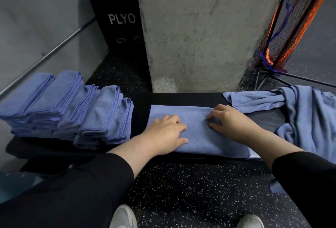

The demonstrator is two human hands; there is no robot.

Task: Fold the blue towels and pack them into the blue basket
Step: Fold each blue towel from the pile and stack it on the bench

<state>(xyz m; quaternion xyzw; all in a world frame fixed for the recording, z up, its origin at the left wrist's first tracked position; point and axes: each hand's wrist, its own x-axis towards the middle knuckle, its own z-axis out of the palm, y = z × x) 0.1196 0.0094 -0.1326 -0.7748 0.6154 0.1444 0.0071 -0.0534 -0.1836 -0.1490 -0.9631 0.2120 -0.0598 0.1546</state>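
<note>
Blue towel (198, 133), folded into a strip, is lying flat across the black bench (140, 104), directly in front of the concrete pillar (196, 33). On the towel's left half, the left hand (166, 133) is pressing down with fingers extended and holding nothing. On the towel's right half, the right hand (230, 120) is resting with fingertips bent against the cloth; whether they are pinching it I cannot tell. Left of the towel, folded blue towels (69, 107) are sitting in stacked rows on the bench. Right of the towel, unfolded blue towels (298, 116) are lying in a rumpled heap.
</note>
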